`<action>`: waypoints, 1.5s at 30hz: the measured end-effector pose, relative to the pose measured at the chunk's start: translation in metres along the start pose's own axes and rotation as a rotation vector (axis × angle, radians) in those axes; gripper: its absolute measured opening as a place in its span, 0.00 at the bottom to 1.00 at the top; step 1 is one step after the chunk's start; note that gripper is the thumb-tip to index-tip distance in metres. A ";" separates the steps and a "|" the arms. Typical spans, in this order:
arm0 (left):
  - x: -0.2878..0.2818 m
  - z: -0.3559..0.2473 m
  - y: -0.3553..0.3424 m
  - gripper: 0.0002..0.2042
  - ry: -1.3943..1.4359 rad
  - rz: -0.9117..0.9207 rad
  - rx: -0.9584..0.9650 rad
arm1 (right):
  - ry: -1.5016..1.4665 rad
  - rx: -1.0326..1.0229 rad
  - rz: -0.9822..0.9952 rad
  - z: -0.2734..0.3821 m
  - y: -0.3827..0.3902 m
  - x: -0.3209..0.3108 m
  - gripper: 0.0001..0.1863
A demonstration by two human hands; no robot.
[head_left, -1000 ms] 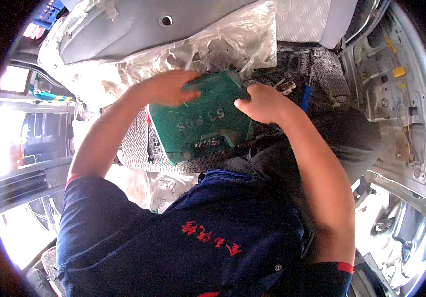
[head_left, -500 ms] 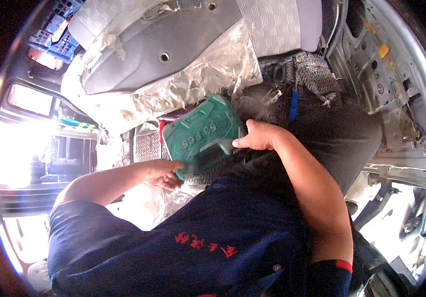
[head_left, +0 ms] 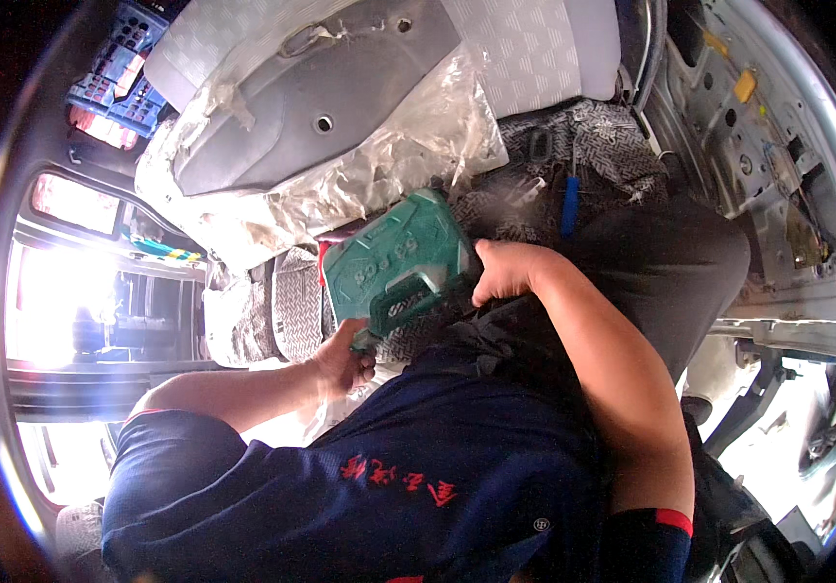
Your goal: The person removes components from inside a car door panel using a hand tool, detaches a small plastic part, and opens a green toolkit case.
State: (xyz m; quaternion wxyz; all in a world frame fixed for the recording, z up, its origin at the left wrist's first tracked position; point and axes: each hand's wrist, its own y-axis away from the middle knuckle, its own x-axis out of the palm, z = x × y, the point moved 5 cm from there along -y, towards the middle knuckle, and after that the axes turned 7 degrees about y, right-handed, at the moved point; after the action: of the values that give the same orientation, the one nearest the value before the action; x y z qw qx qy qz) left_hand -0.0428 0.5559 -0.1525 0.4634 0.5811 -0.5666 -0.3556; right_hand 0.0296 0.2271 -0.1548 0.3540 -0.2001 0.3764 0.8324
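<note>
**Green tool case gripped at both ends**

Shifted lower since a second ago, the left hand (head_left: 340, 361) is now closed on the bottom corner of the green plastic tool case (head_left: 400, 267), while the right hand (head_left: 503, 272) is clamped on its right edge. The case is held tilted above the patterned floor mat (head_left: 602, 146), below a plastic-wrapped grey seat panel (head_left: 311, 107).

Green case (head_left: 400, 267): matt moulded plastic. Seat cover (head_left: 379, 165): crinkled glossy clear film. Door panel (head_left: 777, 146): bare metal.

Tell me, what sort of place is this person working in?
Probably the inside of a stripped vehicle under repair: a grey seat part wrapped in clear plastic, bare metal body panel with holes, patterned floor mat. Both hands, left and right, hold a green tool case.
</note>
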 end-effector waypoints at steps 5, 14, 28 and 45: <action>-0.001 -0.003 0.004 0.22 -0.033 0.036 0.096 | 0.025 0.041 -0.054 0.003 0.003 -0.001 0.47; -0.004 -0.002 0.003 0.20 0.017 0.109 0.143 | 0.058 0.010 -0.130 0.001 -0.005 0.005 0.43; 0.057 -0.069 0.064 0.37 -1.756 -0.273 1.024 | 0.202 0.045 -0.303 0.019 0.025 -0.002 0.30; 0.141 -0.246 0.108 0.16 -1.783 -0.644 1.404 | -0.030 0.070 -0.415 0.003 0.027 -0.006 0.30</action>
State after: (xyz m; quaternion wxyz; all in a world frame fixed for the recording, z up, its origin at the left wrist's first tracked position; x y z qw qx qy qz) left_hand 0.1678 0.4582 0.0431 -0.6286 0.3712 -0.5889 -0.3469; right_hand 0.0137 0.2138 -0.1364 0.5302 -0.2485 0.3508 0.7308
